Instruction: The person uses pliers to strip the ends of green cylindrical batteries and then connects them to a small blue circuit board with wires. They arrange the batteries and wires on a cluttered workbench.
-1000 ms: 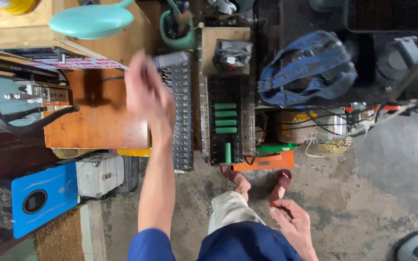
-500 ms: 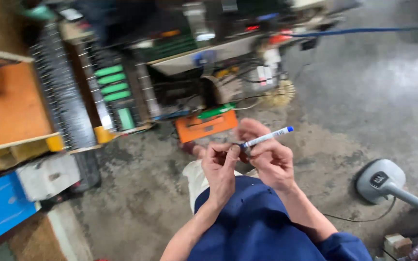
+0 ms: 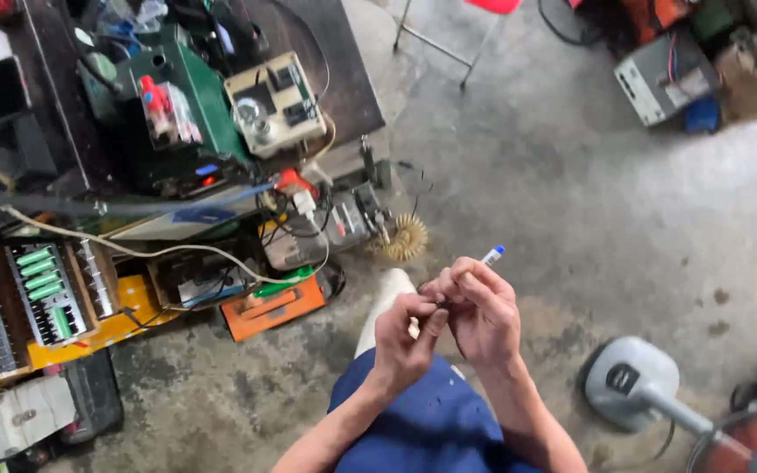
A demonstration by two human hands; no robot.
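In the head view, the right hand is wrapped around a thin white pen with a blue cap; the cap sticks out at one o'clock. The left hand touches it from eight o'clock, its fingers pinching the pen's hidden lower end. Both hands are together above blue cloth shorts. The rough grey concrete floor lies below. At nine o'clock sits a flat orange metal box. A round wire brush lies at eleven o'clock. A smooth grey plastic fan base stands at four o'clock.
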